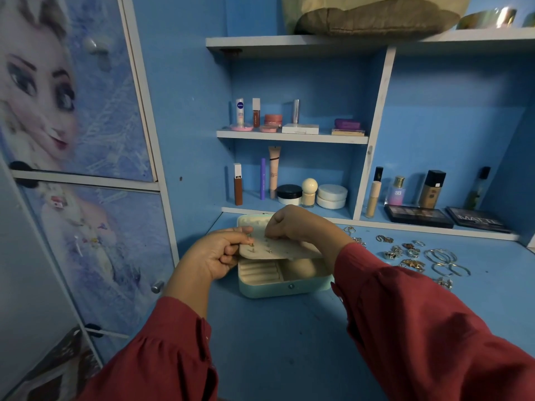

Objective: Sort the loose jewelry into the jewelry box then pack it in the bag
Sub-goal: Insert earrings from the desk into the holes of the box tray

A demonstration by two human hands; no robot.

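Box (285,286) sits open on the desk (289,342), lid up at the back. Earring panel (278,247) is lifted flat over the compartments, a few studs (252,245) already seated near its left edge.

Left hand (214,256) grips the panel's left edge, thumb on top, fingers curled under. Right hand (295,224) is bunched over the panel's top middle, fingertips pressed together and pointing down. Looks like it's pinching a small earring into a hole, but the piece itself is too small to see, so I can't confirm what's in the pinch.

Loose jewelry (411,256) (rings, hoops, small clusters) lies on the desk right of the box, well apart from both hands. Most of it unsorted, so task is early. Bag: possibly the fabric thing (376,18) on the top shelf, not sure.

Risks:
- Panel is held on one side only. Downward push from the right hand could tilt it and shake seated studs loose into the tray.
- Tiny stud slips from the pinch, falls into the compartments or onto the desk, hard to find.
- Right sleeve (419,328) hangs close to the jewelry pile; a sweep back could scatter pieces off the edge.
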